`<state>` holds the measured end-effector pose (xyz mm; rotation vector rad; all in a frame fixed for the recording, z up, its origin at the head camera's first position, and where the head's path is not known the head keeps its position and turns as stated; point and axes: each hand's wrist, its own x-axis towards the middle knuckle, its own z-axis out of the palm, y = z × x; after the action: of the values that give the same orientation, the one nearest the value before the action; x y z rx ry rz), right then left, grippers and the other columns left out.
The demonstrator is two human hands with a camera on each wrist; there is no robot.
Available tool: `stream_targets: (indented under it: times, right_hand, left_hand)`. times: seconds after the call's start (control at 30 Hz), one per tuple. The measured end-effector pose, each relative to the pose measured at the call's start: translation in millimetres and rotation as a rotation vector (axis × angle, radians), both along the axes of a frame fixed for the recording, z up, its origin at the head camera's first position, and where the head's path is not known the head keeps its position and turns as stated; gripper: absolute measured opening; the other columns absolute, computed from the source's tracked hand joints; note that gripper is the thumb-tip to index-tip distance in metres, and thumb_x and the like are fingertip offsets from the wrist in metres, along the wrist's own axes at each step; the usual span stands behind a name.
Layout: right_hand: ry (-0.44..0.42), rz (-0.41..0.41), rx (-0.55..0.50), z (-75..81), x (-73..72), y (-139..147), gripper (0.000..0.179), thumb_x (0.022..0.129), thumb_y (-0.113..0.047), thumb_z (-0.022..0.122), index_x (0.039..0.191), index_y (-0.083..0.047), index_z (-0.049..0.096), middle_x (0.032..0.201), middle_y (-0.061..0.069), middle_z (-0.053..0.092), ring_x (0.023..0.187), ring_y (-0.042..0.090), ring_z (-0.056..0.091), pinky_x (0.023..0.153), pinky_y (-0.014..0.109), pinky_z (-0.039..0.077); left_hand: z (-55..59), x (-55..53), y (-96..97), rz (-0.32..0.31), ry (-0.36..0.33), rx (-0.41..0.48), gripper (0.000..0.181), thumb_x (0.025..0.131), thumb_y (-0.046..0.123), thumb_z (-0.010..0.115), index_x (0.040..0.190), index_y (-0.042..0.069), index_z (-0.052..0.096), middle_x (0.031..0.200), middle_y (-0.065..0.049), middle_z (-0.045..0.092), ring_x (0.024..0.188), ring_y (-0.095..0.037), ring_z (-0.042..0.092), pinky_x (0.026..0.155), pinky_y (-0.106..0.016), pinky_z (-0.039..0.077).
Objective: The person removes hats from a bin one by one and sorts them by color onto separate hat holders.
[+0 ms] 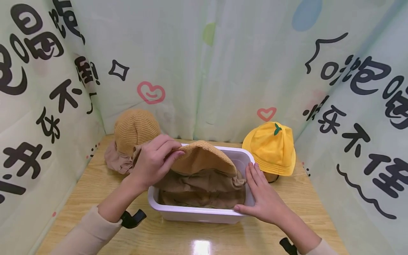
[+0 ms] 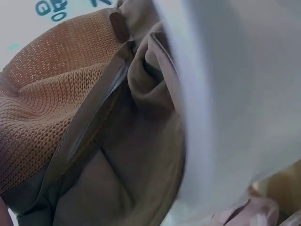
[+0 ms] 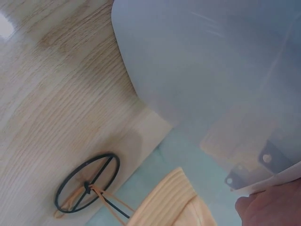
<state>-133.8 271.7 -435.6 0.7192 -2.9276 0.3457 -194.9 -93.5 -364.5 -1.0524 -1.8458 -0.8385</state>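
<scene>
A tan knit hat with a brown cloth brim [image 1: 207,157] lies in a white plastic bin [image 1: 204,211], its crown lifted above the brim. My left hand [image 1: 157,161] pinches the knit part between thumb and fingers, above the bin's left side. In the left wrist view the same hat [image 2: 56,103] shows its ribbed knit and the brown lining, next to the bin wall [image 2: 235,94]. My right hand [image 1: 262,194] rests on the bin's right rim, fingers straight and spread, thumb at the front rim. Brown cloth fills the bin; what lies beneath it is hidden.
Behind my left hand stands another tan knit hat [image 1: 135,131] with a ruffled brim. A yellow hat [image 1: 271,148] with a green sprout sits at the back right on a stand with a black ring base [image 3: 89,183]. Printed curtains [image 1: 191,71] surround the wooden table [image 1: 134,241].
</scene>
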Motion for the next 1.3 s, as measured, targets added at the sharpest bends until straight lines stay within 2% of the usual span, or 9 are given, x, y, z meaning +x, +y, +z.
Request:
stream_targets:
  times: [0.17,0.27,0.4,0.53,0.63,0.73,0.87,1.1,1.3]
  right_hand:
    - [0.018,0.018,-0.003,-1.6,-0.5,0,0.12,0.077,-0.069,0.07,0.154,0.009,0.022,0.163,0.027,0.014,0.152,0.044,0.007,0.118,0.021,-0.009]
    - [0.016,0.022,-0.007,-1.4,-0.4,0,0.119,0.077,-0.069,0.07,0.155,0.007,0.022,0.163,0.027,0.014,0.152,0.042,0.004,0.119,0.022,-0.01]
    - [0.013,0.028,-0.01,-1.2,-0.2,1,0.117,0.078,-0.068,0.069,0.156,0.004,0.022,0.163,0.028,0.013,0.153,0.039,0.0,0.118,0.022,-0.011]
    - [0.023,0.044,-0.01,-0.8,-1.1,1,0.115,0.079,-0.067,0.069,0.156,0.005,0.023,0.162,0.029,0.014,0.152,0.043,0.004,0.118,0.022,-0.011]
    - [0.007,0.041,-0.013,0.3,-1.5,0,0.114,0.08,-0.067,0.069,0.156,0.003,0.022,0.163,0.028,0.013,0.151,0.045,0.005,0.121,0.028,-0.007]
    - [-0.027,0.021,-0.02,1.8,-0.6,1,0.114,0.079,-0.066,0.07,0.158,0.0,0.019,0.164,0.026,0.011,0.152,0.044,0.003,0.124,0.039,0.001]
    - [-0.052,0.015,-0.028,2.8,-0.1,2,0.114,0.08,-0.065,0.07,0.159,-0.003,0.017,0.165,0.025,0.01,0.153,0.04,-0.001,0.122,0.053,0.012]
    - [-0.064,0.014,-0.04,5.1,-1.6,2,0.112,0.079,-0.065,0.071,0.16,-0.009,0.017,0.165,0.024,0.009,0.153,0.042,0.001,0.116,0.064,0.021]
    - [-0.138,0.079,-0.097,13.5,-6.8,4,0.098,0.085,-0.056,0.07,0.159,-0.011,0.024,0.164,0.026,0.009,0.15,0.049,0.003,0.114,0.069,0.015]
  left_hand:
    - [14.7,2.2,-13.1,0.006,0.021,0.038,0.029,0.1,0.028,0.06,0.091,0.002,0.068,0.086,-0.006,0.064,0.076,-0.016,0.058,0.065,-0.027,0.048]
    - [24.4,3.5,-19.8,0.014,0.033,0.061,0.029,0.1,0.026,0.062,0.09,0.0,0.068,0.085,-0.008,0.064,0.076,-0.018,0.057,0.066,-0.026,0.047]
    - [34.9,3.9,-27.5,0.047,0.044,0.09,0.028,0.099,0.025,0.064,0.089,-0.002,0.068,0.083,-0.01,0.063,0.075,-0.019,0.055,0.068,-0.026,0.044]
    - [43.6,3.6,-36.2,0.087,0.047,0.139,0.032,0.098,0.028,0.065,0.087,-0.002,0.067,0.082,-0.012,0.062,0.075,-0.021,0.055,0.069,-0.026,0.042]
    - [50.1,2.2,-43.3,0.104,0.04,0.18,0.035,0.098,0.031,0.065,0.087,-0.003,0.067,0.083,-0.013,0.062,0.075,-0.023,0.057,0.07,-0.025,0.042]
    - [55.2,0.0,-50.5,0.116,0.031,0.206,0.038,0.097,0.033,0.065,0.088,-0.003,0.067,0.083,-0.015,0.063,0.076,-0.025,0.058,0.073,-0.022,0.042]
    - [58.7,-3.8,-60.8,0.148,0.023,0.217,0.042,0.097,0.038,0.064,0.091,-0.004,0.068,0.084,-0.016,0.063,0.075,-0.026,0.057,0.074,-0.019,0.041]
    - [58.4,-9.7,-77.7,0.188,-0.005,0.207,0.043,0.097,0.036,0.064,0.092,-0.006,0.067,0.084,-0.018,0.061,0.074,-0.025,0.053,0.069,-0.02,0.038]
    - [58.7,-11.4,-87.3,0.203,-0.01,0.198,0.044,0.098,0.036,0.062,0.092,-0.007,0.066,0.084,-0.019,0.06,0.077,-0.027,0.054,0.072,-0.02,0.039]
